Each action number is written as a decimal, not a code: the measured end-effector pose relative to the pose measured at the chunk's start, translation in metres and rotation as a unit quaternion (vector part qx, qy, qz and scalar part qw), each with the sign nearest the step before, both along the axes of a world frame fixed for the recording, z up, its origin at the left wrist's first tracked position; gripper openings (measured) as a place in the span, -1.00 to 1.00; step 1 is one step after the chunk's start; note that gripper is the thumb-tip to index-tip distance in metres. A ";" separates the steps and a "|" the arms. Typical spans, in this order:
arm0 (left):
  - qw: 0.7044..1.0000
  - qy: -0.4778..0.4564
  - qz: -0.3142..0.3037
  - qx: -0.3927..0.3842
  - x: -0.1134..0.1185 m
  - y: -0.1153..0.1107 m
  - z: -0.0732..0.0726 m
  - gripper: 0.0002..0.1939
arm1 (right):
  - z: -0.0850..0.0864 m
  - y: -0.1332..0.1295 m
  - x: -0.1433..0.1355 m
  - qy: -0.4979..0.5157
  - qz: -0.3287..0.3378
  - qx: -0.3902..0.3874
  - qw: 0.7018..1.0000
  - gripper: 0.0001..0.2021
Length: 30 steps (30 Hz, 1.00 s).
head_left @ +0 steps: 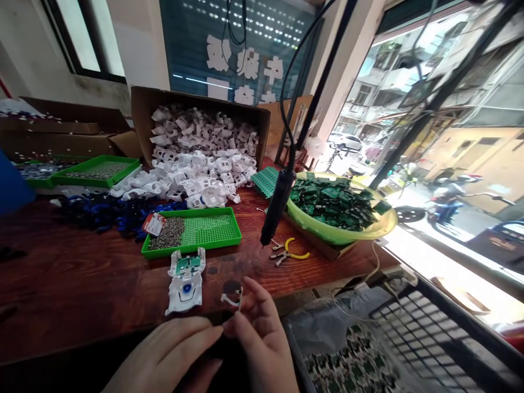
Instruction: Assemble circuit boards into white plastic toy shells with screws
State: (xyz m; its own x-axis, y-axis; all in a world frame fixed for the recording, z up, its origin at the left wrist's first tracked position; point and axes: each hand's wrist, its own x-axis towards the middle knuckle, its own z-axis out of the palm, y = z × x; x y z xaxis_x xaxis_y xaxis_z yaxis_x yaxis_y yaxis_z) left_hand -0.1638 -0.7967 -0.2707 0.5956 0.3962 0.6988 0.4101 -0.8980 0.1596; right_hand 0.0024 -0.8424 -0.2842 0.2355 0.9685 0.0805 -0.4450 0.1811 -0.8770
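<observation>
My right hand [264, 338] is closed, thumb and fingers pinching a small circuit board [240, 299] seen nearly edge-on, with a short white connector lead [230, 299] sticking out to its left. Close against it, my left hand [176, 349] has its fingertips pressed together near the board's lower end; what they grip is hidden. Just beyond the left hand, an opened white plastic housing [185, 295] lies on the table, a green board [189, 266] in its upper half and a round blue piece [187, 289] in its lower half.
A green tray [213, 226] holds small metal parts. Behind it lie blue parts [123, 215] and white housings [204, 174] spilling from a cardboard box [141, 125]. An electric screwdriver [278, 207] hangs above yellow-handled pliers [290, 254]. Right: a yellow basin [303, 218] of boards, a black crate [458, 338].
</observation>
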 end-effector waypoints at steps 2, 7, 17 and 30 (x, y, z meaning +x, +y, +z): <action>1.000 -0.006 0.016 0.008 0.008 0.000 0.005 -0.75 | 0.000 0.005 -0.017 0.059 0.023 0.009 0.998 -0.53; 0.998 -0.027 0.056 0.001 0.000 0.002 0.005 -0.80 | 0.000 0.014 -0.035 0.118 0.050 -0.012 0.992 -0.53; 0.987 -0.053 0.009 -0.153 -0.018 0.007 0.000 -0.68 | -0.011 0.016 -0.028 -0.043 0.058 -0.014 0.997 -0.55; 0.964 0.052 -0.040 -0.257 -0.053 0.002 0.003 -0.48 | 0.011 0.030 0.012 -0.407 0.169 0.224 0.869 -0.55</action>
State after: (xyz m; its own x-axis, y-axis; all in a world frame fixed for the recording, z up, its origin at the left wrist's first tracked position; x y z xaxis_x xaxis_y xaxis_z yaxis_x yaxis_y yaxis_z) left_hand -0.2169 -0.7945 -0.2681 0.6951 0.6241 0.3568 0.3811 -0.7408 0.5532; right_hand 0.0143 -0.8120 -0.2731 -0.3682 0.7997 0.4742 0.1949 0.5651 -0.8017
